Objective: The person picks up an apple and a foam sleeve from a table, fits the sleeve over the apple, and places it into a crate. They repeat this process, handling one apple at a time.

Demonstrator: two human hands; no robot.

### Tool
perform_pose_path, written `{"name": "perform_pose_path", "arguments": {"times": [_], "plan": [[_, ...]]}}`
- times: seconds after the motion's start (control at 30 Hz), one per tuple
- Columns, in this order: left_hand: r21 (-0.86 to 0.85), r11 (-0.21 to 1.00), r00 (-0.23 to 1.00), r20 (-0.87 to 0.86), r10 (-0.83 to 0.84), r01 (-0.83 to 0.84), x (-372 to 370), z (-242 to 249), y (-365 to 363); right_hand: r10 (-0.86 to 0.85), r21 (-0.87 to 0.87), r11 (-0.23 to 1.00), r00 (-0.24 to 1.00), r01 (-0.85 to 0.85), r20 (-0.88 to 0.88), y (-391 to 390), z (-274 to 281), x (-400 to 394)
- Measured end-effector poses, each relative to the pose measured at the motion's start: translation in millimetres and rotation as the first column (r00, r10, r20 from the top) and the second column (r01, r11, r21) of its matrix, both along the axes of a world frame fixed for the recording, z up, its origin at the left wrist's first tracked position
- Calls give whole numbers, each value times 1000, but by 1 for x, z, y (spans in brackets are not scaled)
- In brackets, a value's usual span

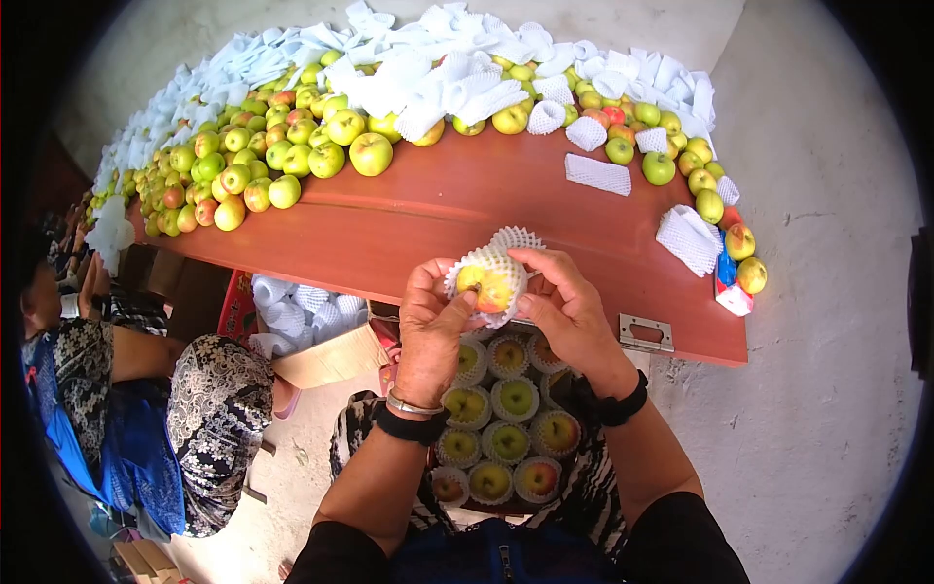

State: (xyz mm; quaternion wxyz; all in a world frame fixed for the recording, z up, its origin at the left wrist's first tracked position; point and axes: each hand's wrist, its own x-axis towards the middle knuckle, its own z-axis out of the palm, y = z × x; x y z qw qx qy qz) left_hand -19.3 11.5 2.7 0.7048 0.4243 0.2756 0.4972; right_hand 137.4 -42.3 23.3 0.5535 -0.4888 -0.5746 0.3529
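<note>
Hands cupping netted apple, table edge just beyond

both hands raised together, left hand and right hand fingers curled inward.

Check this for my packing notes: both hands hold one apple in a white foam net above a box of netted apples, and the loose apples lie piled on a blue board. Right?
Not quite. The board under the loose apples is reddish-brown, not blue, as the head view shows. The rest stands: the left hand and right hand hold one apple in a white foam net above the box of netted apples.
</note>
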Motion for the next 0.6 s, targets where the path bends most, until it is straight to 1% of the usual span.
{"name": "perform_pose_path", "arguments": {"times": [0.03, 0.13, 0.23, 0.3, 0.33, 0.4, 0.43, 0.5, 0.53, 0.6], "plan": [[-1, 1000, 1000, 0, -22, 22, -1, 0, 0, -26, 9, 1000, 999, 26, 47, 0, 1, -1], [-38, 993, 986, 130, -107, 113, -3, 1, 2, -108, 60, 993, 978, 99, 176, 0, 6, -8], [26, 992, 966, 222, -130, 127, 1, 0, 1, -187, 160, 977, 936, 145, 298, 1, 7, -15], [-19, 994, 967, 235, -102, 109, 5, 3, -1, -233, 225, 962, 889, 153, 394, 2, 1, -20], [-42, 994, 967, 241, -87, 100, 5, 4, -2, -239, 244, 959, 880, 146, 410, 3, 0, -23], [-54, 996, 981, 188, -55, 66, 6, 1, -2, -252, 283, 950, 861, 133, 441, 3, -1, -26], [-57, 997, 986, 162, -41, 51, 6, 0, -2, -226, 252, 960, 875, 125, 429, 2, 0, -26], [-105, 993, 986, 163, -37, 55, 4, 1, 1, -178, 192, 975, 900, 107, 399, -1, 5, -25], [-129, 990, 986, 161, -36, 57, 3, 1, 2, -277, 214, 954, 892, 211, 358, -1, 8, -23], [-114, 992, 982, 183, -35, 57, 4, 3, 3, -464, 241, 881, 843, 407, 273, 1, 15, -12]]}}
